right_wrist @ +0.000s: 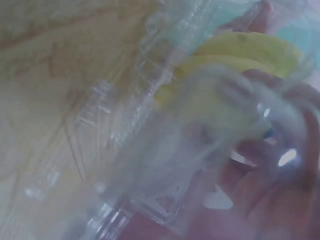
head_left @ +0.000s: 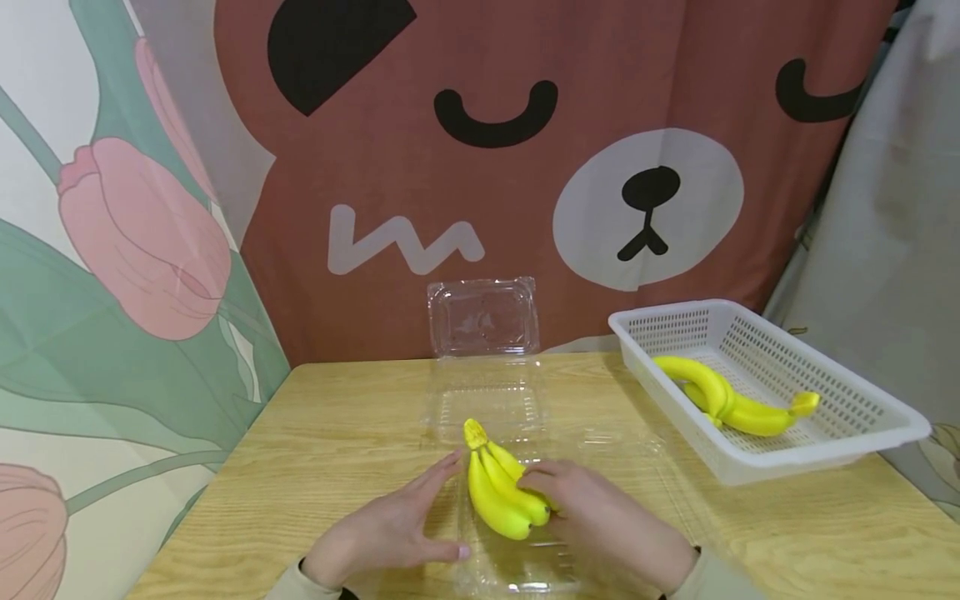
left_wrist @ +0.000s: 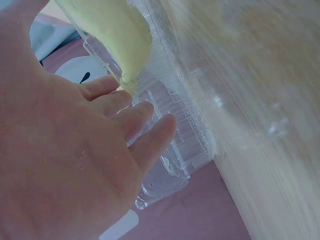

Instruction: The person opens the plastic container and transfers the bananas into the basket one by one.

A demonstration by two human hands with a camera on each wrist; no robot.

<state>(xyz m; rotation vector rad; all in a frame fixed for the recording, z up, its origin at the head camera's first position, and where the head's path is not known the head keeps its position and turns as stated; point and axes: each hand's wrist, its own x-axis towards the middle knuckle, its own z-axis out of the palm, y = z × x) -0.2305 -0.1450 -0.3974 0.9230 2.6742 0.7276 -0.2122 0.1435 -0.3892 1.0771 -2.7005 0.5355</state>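
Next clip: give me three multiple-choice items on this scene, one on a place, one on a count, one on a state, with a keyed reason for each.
1. Where does the second banana bunch lie?
A. in the white basket
B. on the bare table
C. on the curtain

2. How many clear plastic boxes stand open on the table?
A. none
B. two
C. four

3. What does the right hand do?
A. hangs idle
B. holds the near banana bunch
C. grips the basket

Answers: 1 A, it lies inside the basket walls. 2 B, one behind, one under the hands. 3 B, its fingers curl against the bunch.
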